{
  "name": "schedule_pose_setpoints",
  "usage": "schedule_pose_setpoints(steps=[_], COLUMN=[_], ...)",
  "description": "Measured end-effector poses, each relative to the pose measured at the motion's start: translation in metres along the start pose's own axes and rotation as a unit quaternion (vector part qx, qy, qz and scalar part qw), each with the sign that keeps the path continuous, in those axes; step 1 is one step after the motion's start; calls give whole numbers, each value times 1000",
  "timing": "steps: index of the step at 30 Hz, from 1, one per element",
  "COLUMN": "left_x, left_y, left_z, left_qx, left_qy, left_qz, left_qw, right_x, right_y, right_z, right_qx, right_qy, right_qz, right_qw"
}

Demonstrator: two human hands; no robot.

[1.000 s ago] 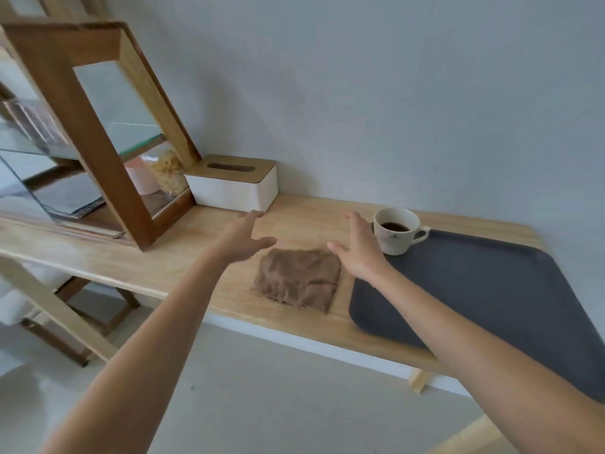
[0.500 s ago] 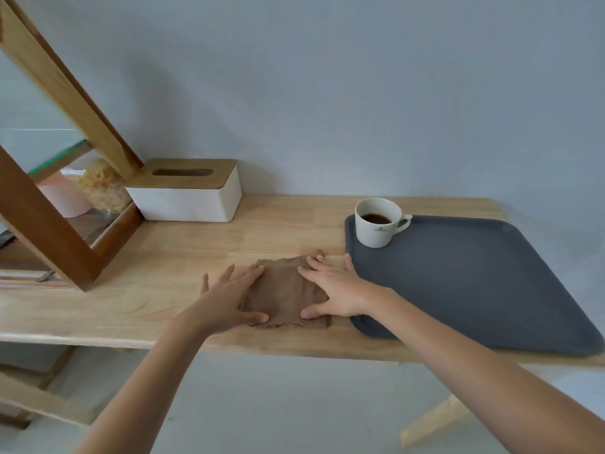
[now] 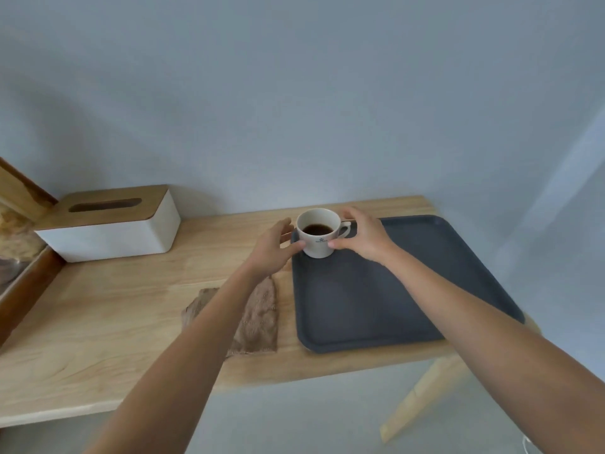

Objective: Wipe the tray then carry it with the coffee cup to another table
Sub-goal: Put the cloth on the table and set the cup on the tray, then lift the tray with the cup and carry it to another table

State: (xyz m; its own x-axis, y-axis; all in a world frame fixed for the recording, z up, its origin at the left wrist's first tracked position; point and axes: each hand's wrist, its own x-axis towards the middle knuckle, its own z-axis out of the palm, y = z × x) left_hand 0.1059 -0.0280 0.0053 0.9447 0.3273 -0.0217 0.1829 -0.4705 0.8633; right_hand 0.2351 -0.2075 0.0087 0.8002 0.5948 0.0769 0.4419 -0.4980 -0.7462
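Both hands have left the cloth (image 3: 258,317) and gone to the cup (image 3: 319,232), which stands at the tray's (image 3: 409,290) far-left corner. My left hand (image 3: 273,249) curls against its left side, thumb on the wall; the right hand (image 3: 363,235) cups the handle side, thumb touching the front. Neither seems fully closed, and the cup looks not yet lifted. Folded cloth lies on the tabletop (image 3: 98,316) just left of the tray, under my left forearm. I judge the cup is being cleared off so wiping can begin; coffee inside calls for a level lift.

White coffee cup (image 3: 319,235) upright on dark tray's (image 3: 393,299) far-left corner; brown cloth (image 3: 258,317) lies beside.
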Motion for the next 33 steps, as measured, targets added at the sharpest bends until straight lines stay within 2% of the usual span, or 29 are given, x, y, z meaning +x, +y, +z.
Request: schedule_pose_setpoints(steps=[7,20,27,33], left_x=[10,-13,-21,-23], left_y=[0,61,63,62], left_z=[29,105,130,127], left_qx=[-50,-65,-67,-38], left_qy=[71,56,61,32], left_qz=[11,49,39,14], left_qw=[996,995,995,999], right_x=[-4,-52,-65,-71], right_y=[10,62,83,90], right_z=[-6,-88,-94,-95], right_qx=[50,55,36,24], right_qy=[0,-3,-9,-27], right_qz=[-35,-36,-28,-24], right_qw=[998,998,999,999])
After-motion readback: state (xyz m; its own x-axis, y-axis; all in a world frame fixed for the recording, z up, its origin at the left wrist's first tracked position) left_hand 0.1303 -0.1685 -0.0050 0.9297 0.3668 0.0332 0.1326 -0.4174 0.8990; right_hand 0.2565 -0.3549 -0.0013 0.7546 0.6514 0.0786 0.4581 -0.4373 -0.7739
